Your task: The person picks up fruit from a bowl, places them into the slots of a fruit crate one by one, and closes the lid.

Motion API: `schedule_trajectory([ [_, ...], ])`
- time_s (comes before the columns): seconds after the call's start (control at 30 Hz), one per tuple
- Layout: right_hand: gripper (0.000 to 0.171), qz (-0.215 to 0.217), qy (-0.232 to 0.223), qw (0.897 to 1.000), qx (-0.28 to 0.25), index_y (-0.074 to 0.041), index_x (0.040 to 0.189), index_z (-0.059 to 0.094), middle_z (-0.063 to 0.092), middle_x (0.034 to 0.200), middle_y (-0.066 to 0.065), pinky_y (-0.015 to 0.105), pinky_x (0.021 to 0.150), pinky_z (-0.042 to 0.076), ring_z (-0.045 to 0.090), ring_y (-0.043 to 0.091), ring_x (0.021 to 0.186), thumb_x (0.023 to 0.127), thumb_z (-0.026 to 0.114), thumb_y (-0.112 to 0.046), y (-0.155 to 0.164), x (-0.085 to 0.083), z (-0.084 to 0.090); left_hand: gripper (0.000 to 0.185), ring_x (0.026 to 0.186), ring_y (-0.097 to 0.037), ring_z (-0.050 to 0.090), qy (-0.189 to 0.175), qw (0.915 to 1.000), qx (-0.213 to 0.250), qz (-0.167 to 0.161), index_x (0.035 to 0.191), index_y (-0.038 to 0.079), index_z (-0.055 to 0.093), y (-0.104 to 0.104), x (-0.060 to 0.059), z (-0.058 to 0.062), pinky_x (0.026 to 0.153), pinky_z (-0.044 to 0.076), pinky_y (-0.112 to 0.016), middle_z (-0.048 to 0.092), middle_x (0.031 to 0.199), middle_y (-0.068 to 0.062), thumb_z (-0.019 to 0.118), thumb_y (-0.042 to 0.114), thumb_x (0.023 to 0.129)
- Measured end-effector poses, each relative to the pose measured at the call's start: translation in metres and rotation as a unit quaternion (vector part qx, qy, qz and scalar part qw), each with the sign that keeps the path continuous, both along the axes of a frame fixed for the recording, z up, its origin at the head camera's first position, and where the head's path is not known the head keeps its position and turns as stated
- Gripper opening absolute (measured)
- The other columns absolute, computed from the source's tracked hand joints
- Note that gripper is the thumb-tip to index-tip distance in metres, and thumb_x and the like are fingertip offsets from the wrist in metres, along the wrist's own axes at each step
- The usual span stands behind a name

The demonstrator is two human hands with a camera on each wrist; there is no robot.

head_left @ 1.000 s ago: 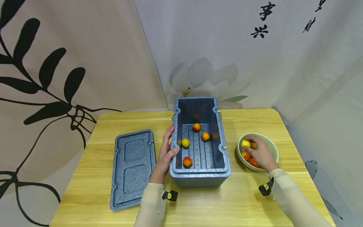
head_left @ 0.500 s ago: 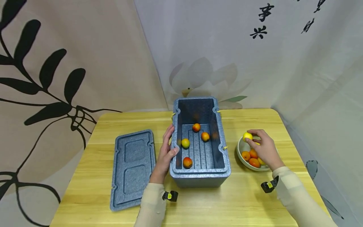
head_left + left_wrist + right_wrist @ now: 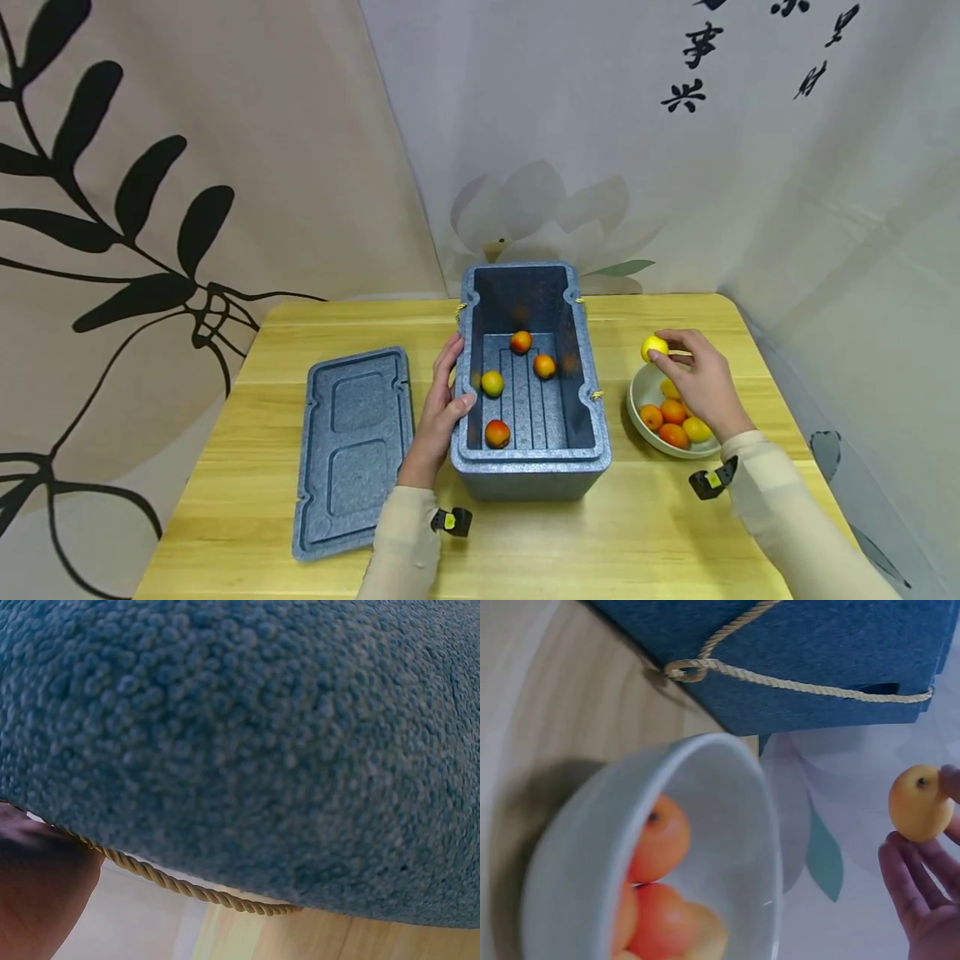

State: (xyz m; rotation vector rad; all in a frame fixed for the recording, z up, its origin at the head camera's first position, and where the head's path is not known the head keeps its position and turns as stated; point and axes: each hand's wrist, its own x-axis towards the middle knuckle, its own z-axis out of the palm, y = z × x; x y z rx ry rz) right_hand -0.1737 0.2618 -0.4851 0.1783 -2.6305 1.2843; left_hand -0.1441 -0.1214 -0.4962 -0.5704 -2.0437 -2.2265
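An open blue foam box (image 3: 531,454) stands mid-table with several small orange and yellow fruits (image 3: 497,432) on its ribbed floor. My left hand (image 3: 444,398) rests against the box's left wall, thumb over the rim; the left wrist view is filled by the foam wall (image 3: 247,750) and a rope handle (image 3: 180,885). My right hand (image 3: 693,375) pinches a yellow fruit (image 3: 653,347) (image 3: 919,802) in its fingertips, raised above the far edge of a pale bowl (image 3: 639,421) (image 3: 727,795) that holds several orange and yellow fruits (image 3: 672,411).
The box's blue lid (image 3: 354,450) lies flat on the wooden table (image 3: 247,433) left of the box. Curtains hang close behind and to the right of the table. A rope handle (image 3: 780,675) hangs on the box's right side.
My right hand picked a yellow fruit out of the bowl and lifted it up and away above the bowl's far rim. The left hand stayed on the box.
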Motion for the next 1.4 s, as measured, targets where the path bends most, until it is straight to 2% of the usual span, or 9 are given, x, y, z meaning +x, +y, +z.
schedule_trajectory([
  [0.1,0.041,0.002,0.010,1.000,-0.003,-0.003,0.127,0.060,0.057,0.120,0.009,0.034,0.091,0.049,0.059,0.027,0.107,0.095,0.064,-0.029,-0.003,-0.004,0.009,0.074,0.143,-0.026,0.018,0.001,1.0000,0.000,0.002,0.156,0.014,0.027,0.000,0.000,0.000,0.106,0.032,-0.055,0.014,0.162,0.001,0.052,0.025,0.087],
  [0.3,0.039,0.011,0.033,0.999,-0.023,-0.002,0.125,0.061,0.058,0.120,0.010,0.015,0.087,0.046,0.058,0.027,0.111,0.093,0.067,-0.023,-0.011,-0.011,0.025,0.074,0.144,-0.024,0.015,0.008,0.9999,-0.007,0.009,0.156,0.012,0.028,0.000,-0.001,-0.002,0.108,0.024,-0.059,0.015,0.162,0.000,0.052,0.023,0.086],
  [0.4,0.037,0.013,0.031,0.999,-0.036,-0.003,0.125,0.062,0.057,0.121,0.009,0.013,0.086,0.045,0.057,0.026,0.113,0.093,0.068,-0.020,-0.015,-0.011,0.031,0.074,0.144,-0.025,0.016,0.010,0.9999,-0.007,0.010,0.156,0.013,0.028,0.000,-0.001,-0.002,0.108,0.022,-0.060,0.015,0.162,0.000,0.052,0.024,0.086],
  [0.7,0.039,0.016,0.018,0.999,-0.035,-0.004,0.127,0.061,0.056,0.123,0.007,0.029,0.091,0.047,0.055,0.024,0.116,0.093,0.067,-0.021,-0.025,-0.014,0.043,0.074,0.144,-0.023,0.016,0.007,0.9998,-0.012,0.015,0.156,0.015,0.029,0.000,0.000,-0.003,0.108,0.018,-0.061,0.016,0.162,0.002,0.052,0.026,0.086],
  [1.07,0.038,0.042,0.039,0.997,-0.055,-0.004,0.127,0.062,0.056,0.123,0.008,0.030,0.092,0.048,0.055,0.021,0.114,0.090,0.070,-0.011,-0.038,-0.021,0.060,0.075,0.144,-0.026,0.017,0.010,0.9999,0.002,0.002,0.156,0.012,0.027,0.000,-0.002,-0.003,0.106,0.025,-0.062,0.014,0.162,0.001,0.052,0.025,0.086],
  [1.17,0.037,0.052,0.048,0.996,-0.058,0.001,0.126,0.061,0.057,0.122,0.011,0.030,0.092,0.048,0.056,0.024,0.112,0.090,0.069,-0.006,-0.046,-0.019,0.071,0.075,0.144,-0.027,0.017,0.009,1.0000,0.002,0.001,0.156,0.012,0.027,0.000,-0.002,-0.003,0.106,0.027,-0.062,0.014,0.162,0.000,0.052,0.024,0.087],
  [1.4,0.036,0.082,0.070,0.991,-0.075,0.007,0.125,0.060,0.057,0.120,0.017,0.029,0.091,0.049,0.055,0.028,0.111,0.090,0.067,0.000,-0.066,-0.012,0.101,0.075,0.144,-0.026,0.014,0.014,0.9999,-0.005,0.007,0.156,0.010,0.027,0.000,0.000,-0.001,0.108,0.019,-0.062,0.014,0.162,-0.001,0.051,0.022,0.086],
])
